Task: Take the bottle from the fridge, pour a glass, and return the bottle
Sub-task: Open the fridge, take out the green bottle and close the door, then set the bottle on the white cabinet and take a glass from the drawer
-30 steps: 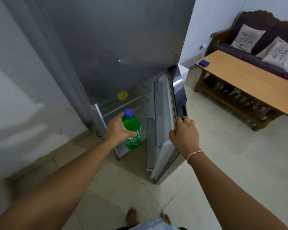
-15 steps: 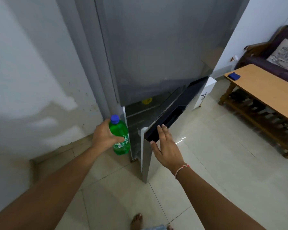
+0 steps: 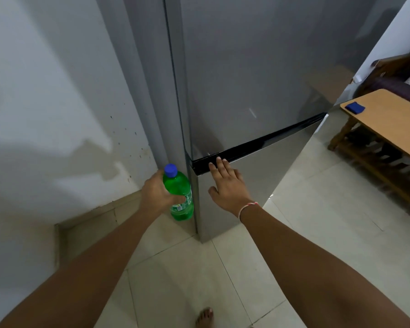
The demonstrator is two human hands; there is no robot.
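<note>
Floor: pale glossy tiles with thin grout lines; a bare foot shows at 6 o'clock of the view.
Wall: white, stained and speckled with dark spots low down, filling the 9 o'clock side; a tiled skirting runs along its base.
Fridge: tall grey metallic body at 12 o'clock; both doors sit flush, with a black recessed strip running between the upper and lower door.
Coffee table: light wooden top on a dark slatted frame at 3 o'clock; a small blue object lies near its corner.
Sofa: dark, behind the table at 2 o'clock, only partly in view.
Bottle: green plastic with a blue cap, upright, held out of the fridge just at 9 o'clock of the lower door's corner.
Label: green band on the bottle with small print, too blurred to read.
Left hand: fingers and thumb wrapped round the bottle's middle, gripping it.
Right hand: flat and spread, palm pressed on the lower door, fingertips at the black strip; a thin band circles the wrist.
</note>
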